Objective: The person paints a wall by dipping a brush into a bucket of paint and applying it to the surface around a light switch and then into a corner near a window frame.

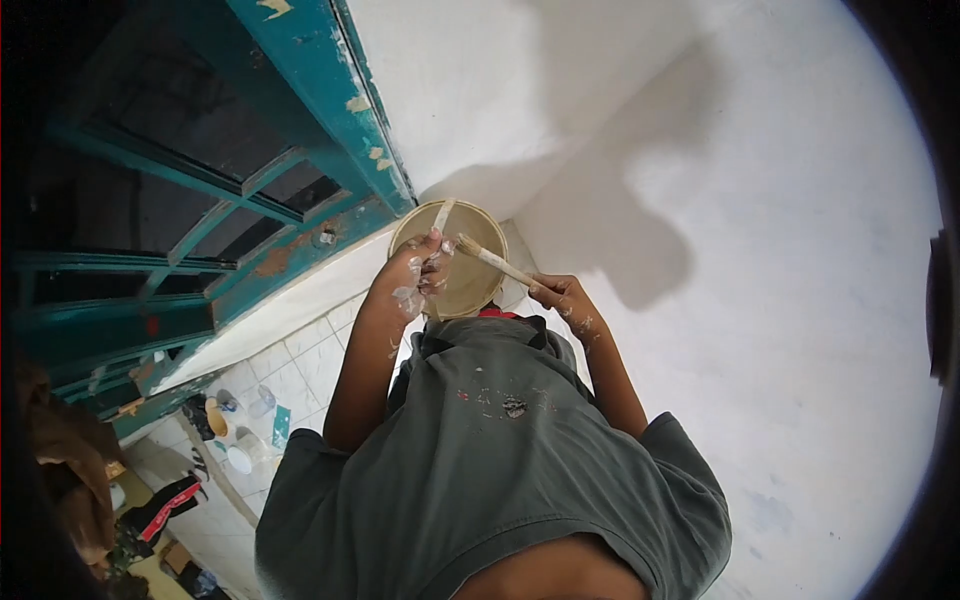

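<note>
My left hand (412,278), smeared with white paint, grips the near rim of a round cream-coloured bucket (470,285) held up close to a white wall. A pale handle strip crosses the bucket's top edge. My right hand (560,297) holds the lower end of a paint-coated stick or brush handle (492,260); its far end reaches into the bucket near my left hand. What is inside the bucket looks like cream paint. My grey shirt fills the lower middle of the view.
A teal window frame (330,120) with peeling paint runs along the left. The white wall (760,250) fills the right side, with my shadow on it. Far below at left are white floor tiles (300,360), several small containers (240,455) and a red-and-black bag (165,510).
</note>
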The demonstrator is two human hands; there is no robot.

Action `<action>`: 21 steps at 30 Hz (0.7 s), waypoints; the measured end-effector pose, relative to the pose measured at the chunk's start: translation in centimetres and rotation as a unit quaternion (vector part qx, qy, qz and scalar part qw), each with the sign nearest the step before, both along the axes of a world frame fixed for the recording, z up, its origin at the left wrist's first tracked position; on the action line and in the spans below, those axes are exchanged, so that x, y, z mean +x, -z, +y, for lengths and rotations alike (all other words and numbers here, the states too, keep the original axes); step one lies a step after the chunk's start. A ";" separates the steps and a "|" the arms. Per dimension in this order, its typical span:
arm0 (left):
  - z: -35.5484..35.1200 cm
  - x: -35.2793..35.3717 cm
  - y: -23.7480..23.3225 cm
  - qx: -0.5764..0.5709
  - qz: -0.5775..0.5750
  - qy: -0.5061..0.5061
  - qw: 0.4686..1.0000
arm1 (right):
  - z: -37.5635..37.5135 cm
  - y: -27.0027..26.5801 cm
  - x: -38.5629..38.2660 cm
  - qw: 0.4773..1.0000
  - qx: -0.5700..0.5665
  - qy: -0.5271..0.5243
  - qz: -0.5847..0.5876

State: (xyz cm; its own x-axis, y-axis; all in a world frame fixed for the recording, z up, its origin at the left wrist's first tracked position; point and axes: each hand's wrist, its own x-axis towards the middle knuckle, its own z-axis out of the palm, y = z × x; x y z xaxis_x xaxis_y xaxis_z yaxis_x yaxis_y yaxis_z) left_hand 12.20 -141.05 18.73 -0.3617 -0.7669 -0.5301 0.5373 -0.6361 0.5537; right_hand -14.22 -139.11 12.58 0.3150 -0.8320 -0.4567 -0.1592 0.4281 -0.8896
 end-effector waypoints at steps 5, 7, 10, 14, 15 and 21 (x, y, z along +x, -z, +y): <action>-0.2 0.6 -0.5 -0.008 -0.024 -0.002 1.000 | 0.1 -0.3 -1.3 0.972 0.084 0.063 -0.209; -0.1 1.0 -0.2 -0.018 -0.009 0.004 1.000 | -0.2 -0.3 -1.8 0.956 0.094 0.063 -0.270; 0.2 0.7 0.2 -0.022 0.002 0.001 1.000 | -0.8 0.2 -2.7 0.934 0.106 0.050 -0.339; 0.6 0.3 0.0 -0.017 0.001 -0.014 1.000 | -1.3 -0.8 -2.6 0.933 0.092 -0.014 -0.348; 0.7 0.3 0.2 -0.017 0.007 -0.013 1.000 | -1.5 -1.4 -2.4 0.934 0.099 -0.028 -0.343; 1.8 0.8 0.7 -0.019 -0.022 -0.051 0.998 | -4.7 -1.6 -1.4 0.938 0.161 -0.013 -0.306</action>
State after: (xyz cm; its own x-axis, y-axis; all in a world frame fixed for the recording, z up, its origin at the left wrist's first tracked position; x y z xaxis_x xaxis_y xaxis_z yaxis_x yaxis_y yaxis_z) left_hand 12.96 -139.27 18.07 -0.2588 -0.8185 -0.5129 0.5728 -0.5576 0.6008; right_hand -15.58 -143.86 14.20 0.6182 -0.6706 -0.4100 0.3253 0.6932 -0.6432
